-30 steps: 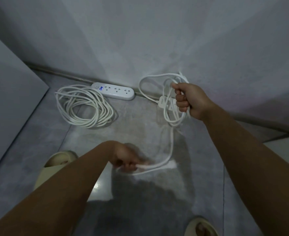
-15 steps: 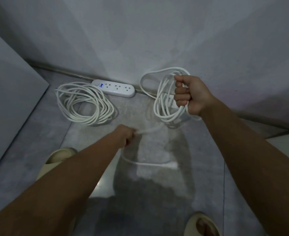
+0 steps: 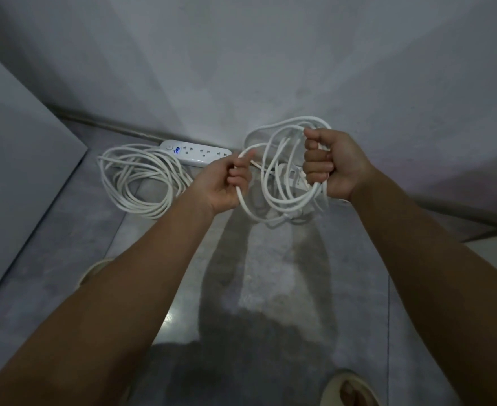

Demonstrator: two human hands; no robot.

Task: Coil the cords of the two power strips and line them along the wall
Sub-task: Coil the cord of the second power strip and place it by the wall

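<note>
A white power strip (image 3: 196, 152) lies against the wall, its cord (image 3: 137, 180) coiled on the floor to its left. My right hand (image 3: 333, 164) is shut on several hanging loops of the second white cord (image 3: 273, 189), held above the floor near the wall. The second strip's body (image 3: 292, 177) shows partly behind those loops. My left hand (image 3: 226, 183) is shut on the loose end of the same cord, just left of the loops and close to the first strip's right end.
A grey wall (image 3: 270, 68) runs across the back, with a flat grey panel (image 3: 15, 159) at the left. My sandalled feet (image 3: 348, 388) stand on the grey tiled floor (image 3: 270, 273), the left one (image 3: 95, 272) mostly behind my forearm.
My left hand has lifted the cord's loose end off the floor and carried it up to the loops in my right hand. The trailing piece no longer lies on the floor.
</note>
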